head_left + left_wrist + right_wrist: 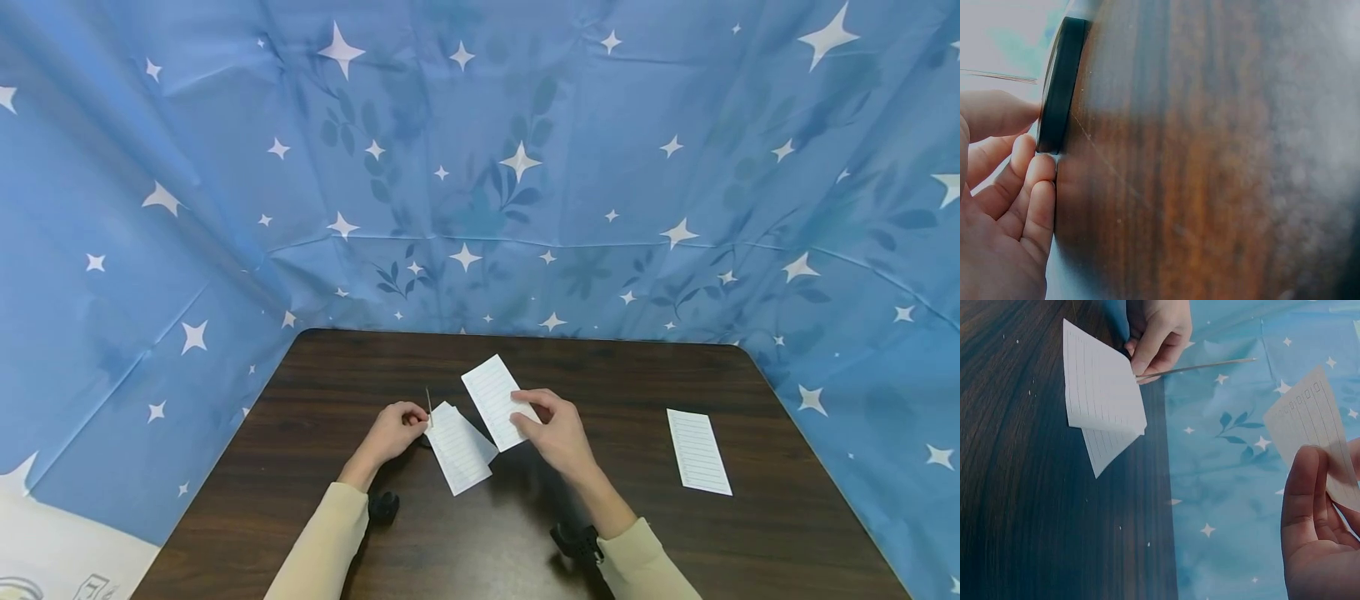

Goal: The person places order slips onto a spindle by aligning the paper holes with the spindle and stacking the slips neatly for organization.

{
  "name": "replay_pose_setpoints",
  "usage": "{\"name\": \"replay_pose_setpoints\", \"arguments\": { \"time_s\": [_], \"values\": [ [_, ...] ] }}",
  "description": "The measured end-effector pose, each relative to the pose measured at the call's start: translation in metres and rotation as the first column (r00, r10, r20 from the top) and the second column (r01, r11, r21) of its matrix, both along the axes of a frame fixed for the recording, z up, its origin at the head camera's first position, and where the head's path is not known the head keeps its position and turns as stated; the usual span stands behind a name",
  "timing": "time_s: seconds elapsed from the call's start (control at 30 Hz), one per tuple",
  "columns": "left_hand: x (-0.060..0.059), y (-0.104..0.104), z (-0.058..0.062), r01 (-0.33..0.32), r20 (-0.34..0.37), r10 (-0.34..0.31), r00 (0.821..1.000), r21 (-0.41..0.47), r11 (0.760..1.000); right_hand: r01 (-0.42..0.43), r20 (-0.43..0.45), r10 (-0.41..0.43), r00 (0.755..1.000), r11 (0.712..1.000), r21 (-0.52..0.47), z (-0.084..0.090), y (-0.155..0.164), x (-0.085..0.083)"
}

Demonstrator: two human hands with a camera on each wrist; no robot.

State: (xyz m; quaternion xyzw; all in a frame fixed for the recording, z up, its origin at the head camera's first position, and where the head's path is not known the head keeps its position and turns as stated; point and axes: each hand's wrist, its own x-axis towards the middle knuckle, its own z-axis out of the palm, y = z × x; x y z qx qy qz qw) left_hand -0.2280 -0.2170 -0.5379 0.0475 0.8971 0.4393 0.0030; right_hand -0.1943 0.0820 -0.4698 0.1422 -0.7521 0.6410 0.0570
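My left hand (pixel 388 435) holds a bill spike (pixel 1204 367) by its round black base (pixel 1061 87), thumb and fingertips at the rim. A thin rod stands up from that base. Two or so lined paper slips (pixel 456 452) hang fanned about the rod, overlapping; whether each one is pierced I cannot tell. My right hand (pixel 557 433) pinches another lined slip (pixel 491 398) by its near right edge, between thumb and fingers. That slip is tilted and lies just right of the fanned ones. Small printed boxes show along one end of it in the right wrist view.
One more lined slip (pixel 699 452) lies flat on the dark wooden table (pixel 600 375), well to the right. A blue star-patterned cloth (pixel 480 167) hangs behind the table and along its sides. Black devices (pixel 577 542) are strapped on both wrists.
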Motion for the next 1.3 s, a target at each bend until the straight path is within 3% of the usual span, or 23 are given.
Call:
{"name": "replay_pose_setpoints", "arguments": {
  "time_s": [0.5,0.97,1.3],
  "values": [
    [-0.001,-0.002,0.000,-0.002,0.001,0.002,1.000,-0.004,1.000,-0.035,0.023,0.037,0.999,0.997,-0.063,0.004,-0.013,0.002],
    [-0.001,0.000,0.000,0.016,-0.029,-0.016,0.999,-0.019,1.000,-0.048,-0.014,0.047,0.999,0.995,-0.090,0.008,-0.024,0.001],
    [0.002,-0.002,0.006,-0.007,-0.035,0.007,0.999,-0.021,1.000,-0.061,-0.005,0.061,0.998,0.994,-0.095,0.011,-0.033,0.001]
  ]
}}
